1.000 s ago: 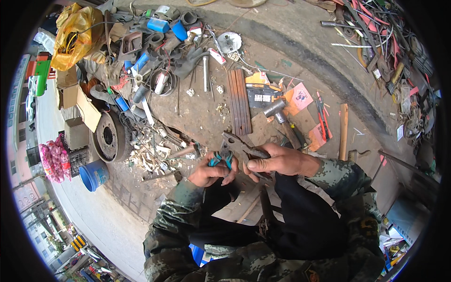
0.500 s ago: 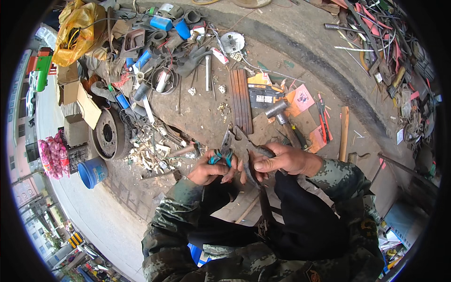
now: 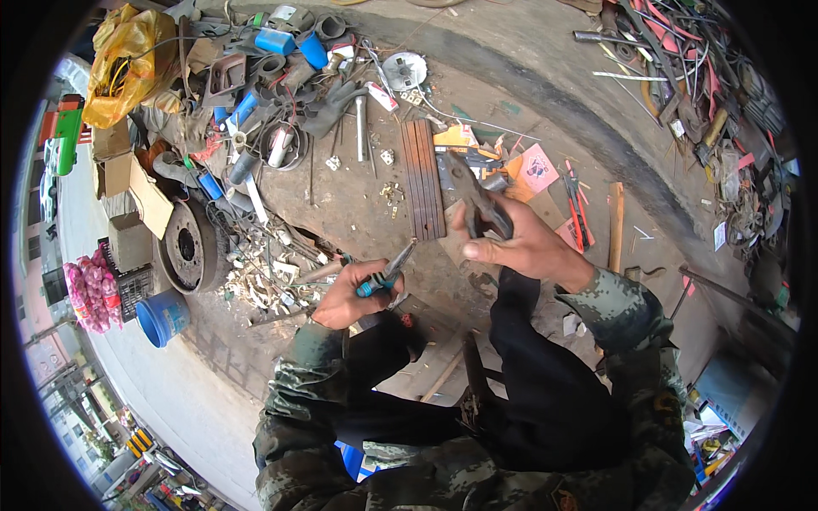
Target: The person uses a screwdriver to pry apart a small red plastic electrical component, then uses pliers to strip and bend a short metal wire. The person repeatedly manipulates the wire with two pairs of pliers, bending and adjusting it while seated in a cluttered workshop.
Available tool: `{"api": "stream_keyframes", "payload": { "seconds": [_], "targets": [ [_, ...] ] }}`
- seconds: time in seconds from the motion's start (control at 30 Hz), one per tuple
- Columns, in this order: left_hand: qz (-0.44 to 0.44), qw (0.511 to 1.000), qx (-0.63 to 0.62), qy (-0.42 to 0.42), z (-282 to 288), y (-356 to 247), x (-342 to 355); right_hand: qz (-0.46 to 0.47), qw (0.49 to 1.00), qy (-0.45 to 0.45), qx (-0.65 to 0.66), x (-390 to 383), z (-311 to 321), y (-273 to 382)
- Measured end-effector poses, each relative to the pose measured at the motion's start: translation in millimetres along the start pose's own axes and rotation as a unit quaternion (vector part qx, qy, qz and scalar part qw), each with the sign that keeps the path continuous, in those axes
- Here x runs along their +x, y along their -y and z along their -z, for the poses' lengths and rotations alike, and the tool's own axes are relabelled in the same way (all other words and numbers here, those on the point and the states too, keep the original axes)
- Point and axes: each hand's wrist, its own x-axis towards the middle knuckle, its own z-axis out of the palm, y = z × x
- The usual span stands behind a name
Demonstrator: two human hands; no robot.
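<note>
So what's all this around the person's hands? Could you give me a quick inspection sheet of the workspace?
Surface: bare concrete ground, dusty.
Job's things: blue-handled pliers; dark metal part.
Clutter: ridged brown plate, rusty wheel disc, blue bucket, yellow bag.
Hands: left hand grips the pliers; right hand holds the metal part up.
Cables: tangled wires at upper right.
Surroundings: street at left.

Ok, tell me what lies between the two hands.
In the head view, nothing sits between the left hand, which holds blue-handled pliers, and the right hand, which holds a dark metal piece; only bare dusty ground shows.
</note>
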Motion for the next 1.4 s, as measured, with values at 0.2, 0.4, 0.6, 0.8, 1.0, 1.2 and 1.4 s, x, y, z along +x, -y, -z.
{"api": "stream_keyframes", "payload": {
  "seconds": [0.2,0.4,0.6,0.8,1.0,1.2,1.4],
  "targets": [
    [0.030,0.998,-0.025,0.054,-6.1,-0.4,8.7,0.096,0.994,-0.039,0.020,24.0,-23.3,-0.8],
    [0.067,0.986,-0.136,0.064,-16.4,5.3,9.3,0.100,0.988,-0.115,-0.002,13.2,-31.6,-4.0],
    [0.074,0.984,-0.153,0.053,-24.8,3.3,9.4,0.107,0.981,-0.163,0.005,13.2,-35.1,-8.6],
    [0.086,0.969,-0.228,0.048,-43.1,3.0,10.4,0.108,0.972,-0.200,-0.059,6.7,-34.0,-16.9],
    [0.090,0.967,-0.234,0.038,-43.2,5.1,10.8,0.079,0.973,-0.201,-0.087,-9.6,-20.1,-22.6],
    [0.067,0.965,-0.253,0.002,-36.4,13.1,17.5,-0.075,0.985,0.022,0.152,-33.0,-11.9,-26.3],
    [0.067,0.969,-0.237,0.012,-40.3,8.4,22.8,-0.097,0.943,0.115,0.296,-22.2,-26.8,-40.1]
  ]
}}
